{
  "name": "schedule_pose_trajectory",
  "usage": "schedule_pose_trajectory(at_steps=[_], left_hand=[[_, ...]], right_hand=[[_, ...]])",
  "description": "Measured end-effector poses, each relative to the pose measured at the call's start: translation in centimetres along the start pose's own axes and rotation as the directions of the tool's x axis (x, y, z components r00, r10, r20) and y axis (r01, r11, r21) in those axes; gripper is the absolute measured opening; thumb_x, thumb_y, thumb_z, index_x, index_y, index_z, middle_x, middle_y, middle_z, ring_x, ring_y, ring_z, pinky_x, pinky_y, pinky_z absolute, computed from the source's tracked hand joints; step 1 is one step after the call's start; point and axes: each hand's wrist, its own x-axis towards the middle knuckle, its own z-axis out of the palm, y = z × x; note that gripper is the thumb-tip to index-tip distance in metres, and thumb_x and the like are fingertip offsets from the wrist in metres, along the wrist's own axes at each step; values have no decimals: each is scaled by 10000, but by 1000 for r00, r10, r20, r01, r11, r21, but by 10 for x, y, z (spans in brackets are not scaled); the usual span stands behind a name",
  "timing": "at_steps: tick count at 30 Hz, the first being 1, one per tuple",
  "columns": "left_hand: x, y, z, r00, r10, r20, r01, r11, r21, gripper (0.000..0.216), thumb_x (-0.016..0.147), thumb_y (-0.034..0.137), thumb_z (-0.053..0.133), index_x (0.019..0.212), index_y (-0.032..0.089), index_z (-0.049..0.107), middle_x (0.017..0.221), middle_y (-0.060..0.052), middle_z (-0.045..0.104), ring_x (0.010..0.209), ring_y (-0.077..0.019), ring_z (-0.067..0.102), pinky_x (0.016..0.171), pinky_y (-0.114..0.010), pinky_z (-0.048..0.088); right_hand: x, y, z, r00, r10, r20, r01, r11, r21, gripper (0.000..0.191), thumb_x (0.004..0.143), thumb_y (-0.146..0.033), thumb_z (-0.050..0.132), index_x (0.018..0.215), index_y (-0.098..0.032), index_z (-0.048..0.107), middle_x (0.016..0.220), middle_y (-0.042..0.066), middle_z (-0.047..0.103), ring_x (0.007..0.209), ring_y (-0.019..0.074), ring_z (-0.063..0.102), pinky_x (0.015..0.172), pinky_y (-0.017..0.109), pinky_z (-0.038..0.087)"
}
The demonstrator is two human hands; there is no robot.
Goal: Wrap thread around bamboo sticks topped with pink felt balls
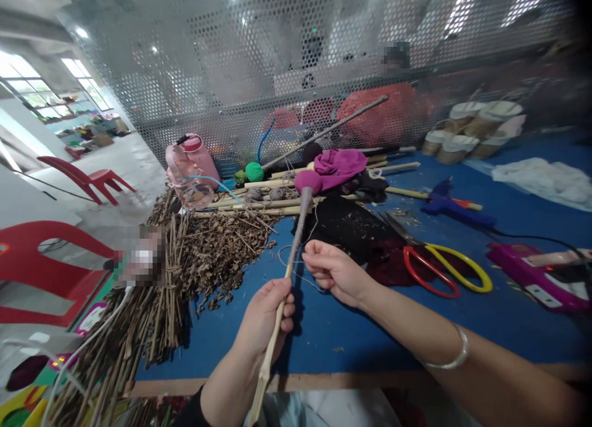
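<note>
My left hand point(271, 316) is wrapped round a pale bamboo stick point(272, 344), which slants up and away from me. Grey yarn point(301, 223) covers the upper length of the stick, just below a round purple cloth head point(308, 181). To the right of the stick, my right hand point(335, 271) pinches a thin grey strand that runs to the wrapped part. A loop of that strand hangs over the blue table point(222, 347). Beyond the hands lies a black cloth point(345, 226) with plant crumbs on it.
Scissors point(435, 269) with red and yellow handles lie at right, near a blue glue gun point(456, 211) and a purple device point(539, 276). Dried stalks and leaves point(222, 251) cover the left. Pink jugs point(194, 168), more sticks and a perforated metal screen point(259, 63) stand behind.
</note>
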Motion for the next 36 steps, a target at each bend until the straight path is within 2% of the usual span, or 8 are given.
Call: schedule_pose_trajectory(at_steps=[3,8,16,22,27,31,34,36], left_hand=[[-1,2,1,1000,-4,15,4,1000,-26,108,785,217,566,812,122,521,550,45,466,367,-6,370,290,-77,244],[-6,6,3,993,-95,68,100,992,-74,173,831,221,505,909,82,571,641,0,549,346,12,383,292,-75,300],[-6,3,5,993,-86,82,99,981,-164,163,857,214,465,896,80,549,617,24,488,326,36,286,268,-52,188],[-7,3,7,992,-100,76,111,983,-148,84,800,179,552,832,104,534,601,41,470,307,46,244,261,-50,147],[-8,5,7,979,-184,91,198,962,-186,171,835,247,495,935,119,550,593,31,500,333,7,388,279,-65,263],[-9,3,7,970,-195,142,224,949,-223,209,850,297,472,962,136,546,535,55,441,365,-20,424,304,-81,319],[-9,3,7,954,-232,192,284,905,-316,228,884,291,408,989,128,529,524,67,409,329,3,361,289,-64,265],[-9,3,8,954,-246,175,293,889,-350,227,894,294,388,962,121,518,537,66,417,302,20,318,270,-58,205]], right_hand=[[0,4,2,1000,28,0,-28,997,-66,298,710,-294,631,711,-208,346,450,-120,241,378,29,117,352,182,47],[0,6,3,999,50,15,-48,996,-78,269,716,-285,605,722,-207,347,449,-120,238,384,32,123,355,189,42],[-4,8,8,999,-24,-23,21,993,-116,177,687,-170,520,739,-209,355,457,-109,313,386,36,148,361,187,64],[-2,10,6,999,-8,-32,5,995,-104,224,697,-218,559,743,-212,340,457,-114,308,383,33,148,362,186,56],[-4,7,6,999,46,-2,-46,998,-35,241,687,-245,606,779,-198,388,462,-112,300,382,26,156,366,184,42],[-5,6,8,994,110,12,-109,992,-58,262,682,-305,639,786,-173,439,477,-98,344,377,15,148,364,185,29],[-3,8,7,994,108,-14,-109,990,-91,285,680,-337,647,723,-174,417,469,-101,333,374,12,154,359,184,38],[-2,10,6,995,96,-24,-99,987,-126,289,689,-350,636,694,-175,406,459,-104,318,370,13,158,356,185,45]])
